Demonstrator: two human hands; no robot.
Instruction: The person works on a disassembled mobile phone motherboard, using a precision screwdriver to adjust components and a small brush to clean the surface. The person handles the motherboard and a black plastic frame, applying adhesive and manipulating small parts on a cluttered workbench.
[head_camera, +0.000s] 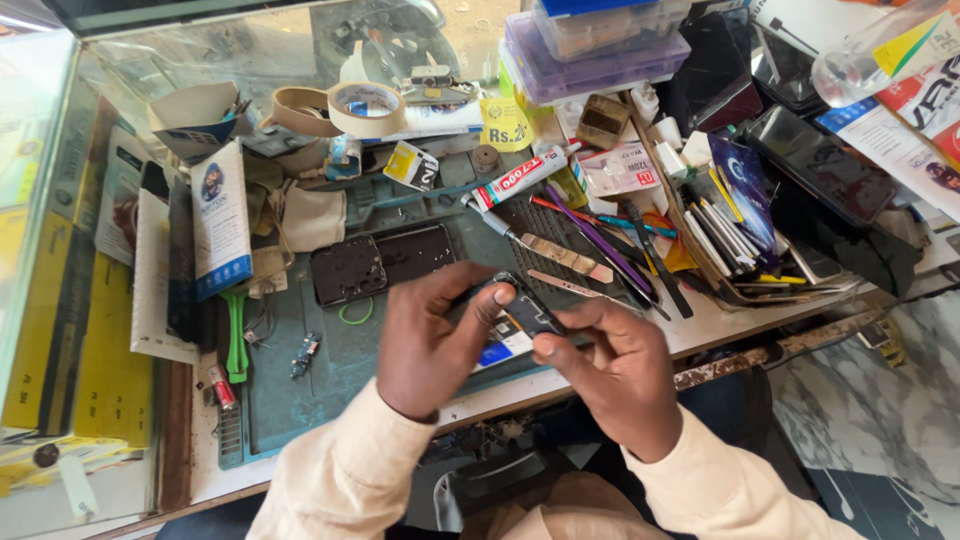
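Your left hand (425, 345) pinches one end of the small dark rectangular phone part (527, 312) above the blue-green work mat (330, 370); your right hand (610, 365) grips the other. Keep both pinches light and level.

Bright daylight, sharp focus, edge distortion

Black phone (525, 312), perhaps blue beneath; green mat (330, 370); purple boxes (590, 60).

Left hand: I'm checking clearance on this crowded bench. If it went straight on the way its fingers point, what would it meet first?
The left hand points up and right, so beyond the small dark part it pinches, it would probably first meet the metal tweezers, though depth is unclear.
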